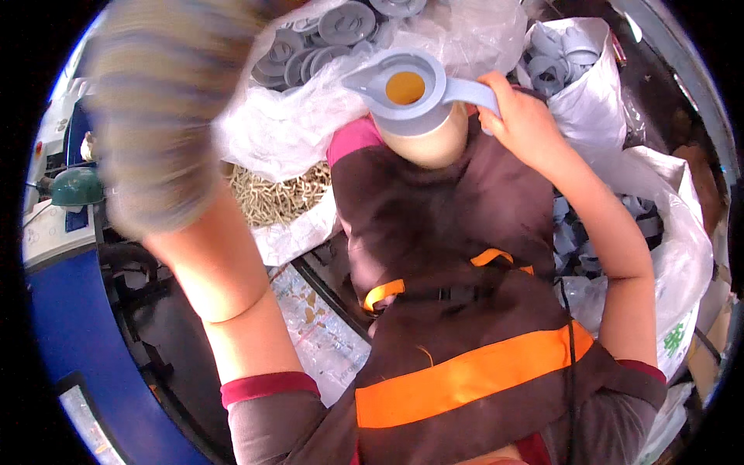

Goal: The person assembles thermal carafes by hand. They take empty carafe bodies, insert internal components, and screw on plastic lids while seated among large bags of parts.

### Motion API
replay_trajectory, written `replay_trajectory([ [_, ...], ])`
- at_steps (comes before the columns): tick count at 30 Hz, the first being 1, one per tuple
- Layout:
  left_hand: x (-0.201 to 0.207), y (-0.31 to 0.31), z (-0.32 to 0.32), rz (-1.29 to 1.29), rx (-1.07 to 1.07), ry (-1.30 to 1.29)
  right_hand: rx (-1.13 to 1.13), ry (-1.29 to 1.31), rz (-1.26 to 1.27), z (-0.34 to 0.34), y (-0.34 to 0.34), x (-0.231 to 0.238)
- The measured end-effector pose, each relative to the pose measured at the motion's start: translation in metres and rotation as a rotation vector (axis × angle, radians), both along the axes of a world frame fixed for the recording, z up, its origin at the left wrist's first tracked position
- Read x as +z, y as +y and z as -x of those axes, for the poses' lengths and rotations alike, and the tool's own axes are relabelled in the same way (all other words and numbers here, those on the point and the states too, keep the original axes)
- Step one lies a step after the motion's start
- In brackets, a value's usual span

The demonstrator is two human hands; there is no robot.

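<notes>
My right hand (521,116) grips the handle of a grey plastic jug lid (411,87) with a spout and a round opening, seated on a cream-coloured jug body (434,143) that rests against my brown apron. My left hand (167,108) wears a striped knit glove and is raised close to the camera at the upper left, blurred; whether it holds anything cannot be told. Just beyond the jug, a clear plastic bag (310,116) holds several grey lids (341,27).
A white sack (597,85) of grey handle parts stands at the upper right, another white sack (674,232) at the right. A bag of small metal pieces (271,194) lies left of my lap. A blue machine (70,310) with a green knob (76,186) fills the left.
</notes>
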State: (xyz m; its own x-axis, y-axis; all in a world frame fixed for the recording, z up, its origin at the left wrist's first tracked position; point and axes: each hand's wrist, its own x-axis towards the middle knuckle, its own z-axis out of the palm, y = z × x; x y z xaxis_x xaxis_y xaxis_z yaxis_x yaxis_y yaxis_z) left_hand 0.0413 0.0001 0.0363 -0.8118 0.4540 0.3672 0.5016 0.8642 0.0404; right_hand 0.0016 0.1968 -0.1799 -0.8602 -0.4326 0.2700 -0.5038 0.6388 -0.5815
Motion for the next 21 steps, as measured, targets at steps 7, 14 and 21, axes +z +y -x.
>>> replay_trajectory([
  [7, -0.085, 0.010, 0.013, -0.072, -0.004, -0.029, -0.022, 0.025, 0.025, -0.005, 0.000, -0.006],
  [14, -0.091, -0.017, 0.031, -0.546, -0.196, -0.072, 0.028, -0.169, 0.301, 0.007, 0.001, -0.001],
  [21, -0.085, -0.077, -0.038, -0.597, 0.080, -0.528, -0.106, -0.347, 0.447, 0.031, 0.004, 0.078],
])
